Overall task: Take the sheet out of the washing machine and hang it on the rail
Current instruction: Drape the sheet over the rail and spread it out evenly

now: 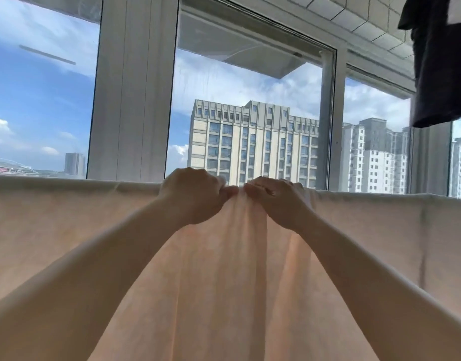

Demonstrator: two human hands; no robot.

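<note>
You have nothing to read here: no word, label, brand mark, number or sign shows anywhere in view.

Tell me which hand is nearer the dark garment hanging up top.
Right. The right hand grips the sheet below-left of the dark garment; the left hand grips it beside the right, farther left.
</note>
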